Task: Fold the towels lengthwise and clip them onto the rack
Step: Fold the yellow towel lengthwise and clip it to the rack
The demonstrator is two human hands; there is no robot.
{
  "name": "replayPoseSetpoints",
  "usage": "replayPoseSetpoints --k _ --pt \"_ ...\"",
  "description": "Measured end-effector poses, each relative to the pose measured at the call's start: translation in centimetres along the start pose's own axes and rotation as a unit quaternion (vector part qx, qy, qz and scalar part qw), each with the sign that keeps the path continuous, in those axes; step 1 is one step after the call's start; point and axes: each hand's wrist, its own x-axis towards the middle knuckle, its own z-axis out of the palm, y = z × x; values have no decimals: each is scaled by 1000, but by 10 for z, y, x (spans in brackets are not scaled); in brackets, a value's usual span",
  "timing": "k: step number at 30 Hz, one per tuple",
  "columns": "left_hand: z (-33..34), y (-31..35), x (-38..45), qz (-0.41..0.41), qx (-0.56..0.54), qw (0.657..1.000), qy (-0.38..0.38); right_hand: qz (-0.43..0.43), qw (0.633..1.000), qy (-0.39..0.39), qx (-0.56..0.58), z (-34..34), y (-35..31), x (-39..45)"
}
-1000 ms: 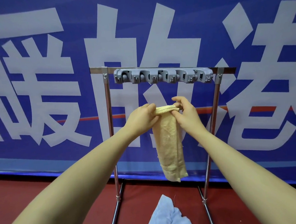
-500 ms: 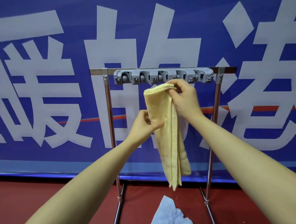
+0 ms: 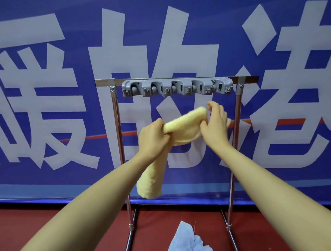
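At the middle of the frame the left hand [image 3: 153,136] grips the yellow towel [image 3: 182,127] in a fist, while the right hand [image 3: 214,122] pinches its other end, fingers curled round the cloth. The towel stretches rolled between them, and its tail hangs below the left hand (blurred at the lower end). Above, the grey clip strip [image 3: 177,88] on the steel rack [image 3: 238,110] holds nothing. A light blue towel [image 3: 190,243] lies on the red floor [image 3: 51,223], cut off at the bottom edge. The blue banner [image 3: 42,55] shows large white Chinese characters, only partly in frame.
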Motion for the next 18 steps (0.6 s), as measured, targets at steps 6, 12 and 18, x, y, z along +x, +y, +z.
replayPoseSetpoints --k 6,12,18 --pt "-10 -4 14 113 194 974 7 -208 961 -159 -84 29 -17 -33" --pt "-25 -23 17 224 254 940 32 -247 946 -172 -122 46 -42 -36" --pt "-36 -36 24 267 297 916 46 -253 947 -113 -163 56 -58 -30"
